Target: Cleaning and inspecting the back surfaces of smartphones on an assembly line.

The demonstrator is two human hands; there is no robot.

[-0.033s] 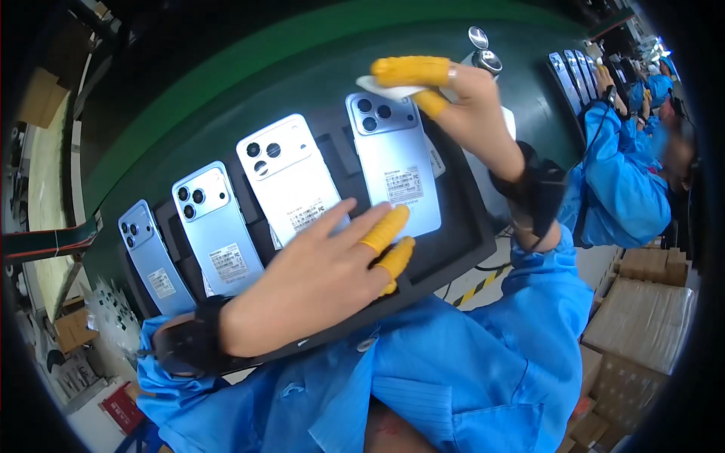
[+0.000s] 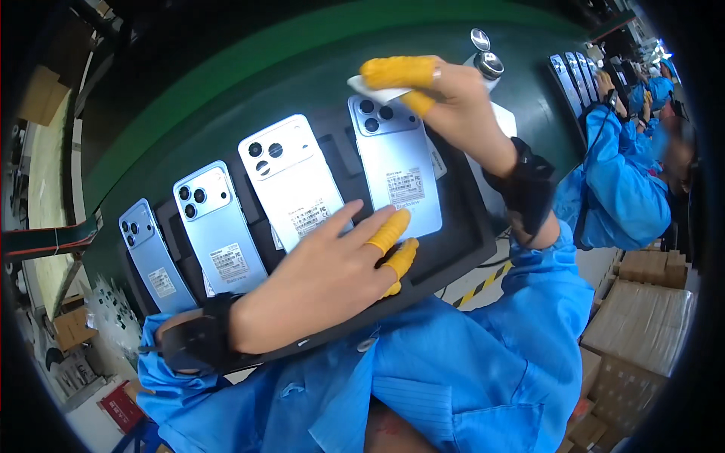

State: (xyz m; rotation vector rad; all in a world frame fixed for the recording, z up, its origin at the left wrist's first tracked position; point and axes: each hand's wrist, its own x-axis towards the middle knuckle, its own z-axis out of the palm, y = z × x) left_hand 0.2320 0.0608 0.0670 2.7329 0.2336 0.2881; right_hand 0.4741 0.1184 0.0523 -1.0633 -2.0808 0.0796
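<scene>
Left hand (image 2: 325,283): open, flat on black tray (image 2: 468,249) — fingertips touching lower end of rightmost phone (image 2: 396,170).
Right hand (image 2: 445,98): pinching white cloth (image 2: 377,92) at phone's top, nr camera.
Tray: 4 phones, backs up — on green belt (image 2: 249,83).

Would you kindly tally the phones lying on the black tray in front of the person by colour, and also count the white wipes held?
Light blue phones: 3
White phone: 1
White wipe, pinched in the right hand: 1
Total: 5 things; the left hand rests on the black tray.
</scene>
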